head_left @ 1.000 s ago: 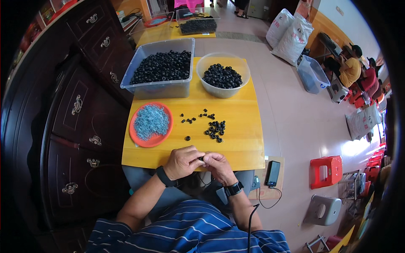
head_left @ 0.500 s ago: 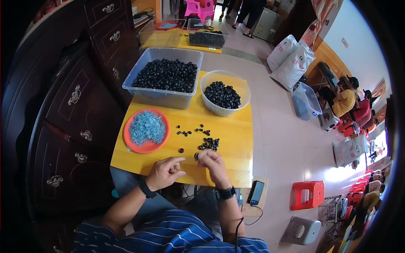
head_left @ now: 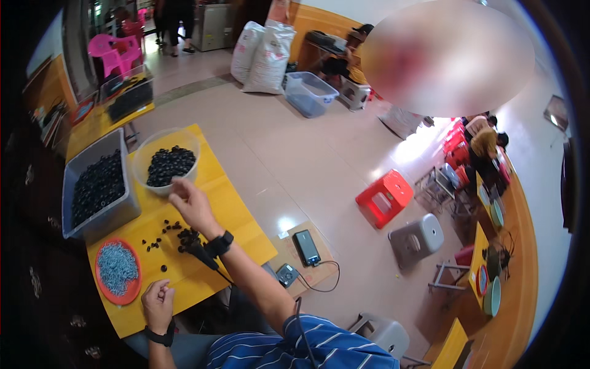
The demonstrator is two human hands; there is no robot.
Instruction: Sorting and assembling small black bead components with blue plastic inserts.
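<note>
My right hand reaches to the near rim of a round clear tub that holds many small black ring-shaped pieces. Its fingers are bent together; whatever is between them is hidden. By the front edge of the yellow table, my left hand is closed with curled fingers, and I cannot see anything in it. Beside it lies an orange-red plate heaped with small pale blue pieces. Loose black pieces are scattered on the tabletop, partly behind my right wrist.
A large clear bin full of black pieces stands at the table's left. On the floor to the right are a red stool, a grey stool and a phone-like black device on cardboard with a cable. White sacks stand farther back.
The view has turned to the right. My right hand has moved forward from the table's front edge to the round tub. My left hand stays near the front edge, its fingers more curled.
</note>
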